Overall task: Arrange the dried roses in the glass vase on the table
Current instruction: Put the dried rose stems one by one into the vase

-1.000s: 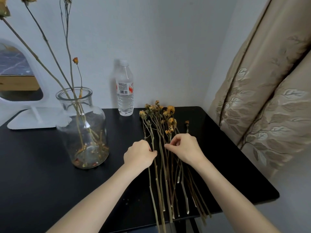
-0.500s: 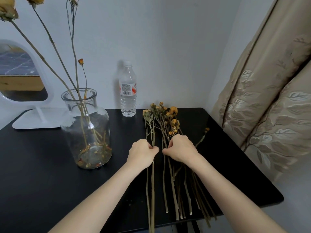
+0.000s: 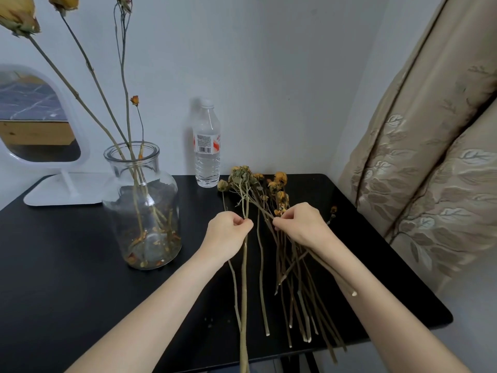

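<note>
A clear glass vase point(image 3: 141, 208) stands on the left of the black table point(image 3: 67, 278), with several long dried rose stems rising out of it. A bundle of dried roses point(image 3: 293, 278) lies on the table's right half, yellow heads toward the wall. My left hand point(image 3: 228, 232) pinches one long rose stem point(image 3: 244, 286), whose head is raised off the table. My right hand point(image 3: 301, 224) pinches another stem at the top of the bundle, just right of my left hand.
A plastic water bottle point(image 3: 206, 146) stands at the back by the wall. A white-framed mirror point(image 3: 35, 125) on a flat base sits at the back left. A beige patterned curtain point(image 3: 430, 157) hangs close along the table's right edge.
Both hands have lifted slightly and spread apart; the stem in my left hand has come away from the bundle, its head rising off the table. The view has shifted a little.
</note>
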A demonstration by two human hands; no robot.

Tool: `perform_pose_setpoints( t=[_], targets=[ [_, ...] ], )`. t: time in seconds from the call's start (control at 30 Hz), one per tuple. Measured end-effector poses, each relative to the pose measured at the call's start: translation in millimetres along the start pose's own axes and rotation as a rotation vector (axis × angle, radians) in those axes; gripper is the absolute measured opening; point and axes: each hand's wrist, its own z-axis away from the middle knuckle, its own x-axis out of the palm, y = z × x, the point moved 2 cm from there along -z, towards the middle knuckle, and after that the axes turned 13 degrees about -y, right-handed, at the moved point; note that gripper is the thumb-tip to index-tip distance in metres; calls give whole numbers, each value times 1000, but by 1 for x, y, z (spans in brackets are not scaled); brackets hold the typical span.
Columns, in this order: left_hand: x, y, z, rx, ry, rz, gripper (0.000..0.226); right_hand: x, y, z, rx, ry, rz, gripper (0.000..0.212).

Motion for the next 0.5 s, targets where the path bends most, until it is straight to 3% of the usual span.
perform_pose_setpoints(
  t=[0.13,0.5],
  targets=[
    [-3,2,0,13,30,26,26,-5,-2,1,-2,-63,-32,21],
    [-3,4,4,50,-2,122,18,3,-2,1,34,-120,-24,25]
  ],
)
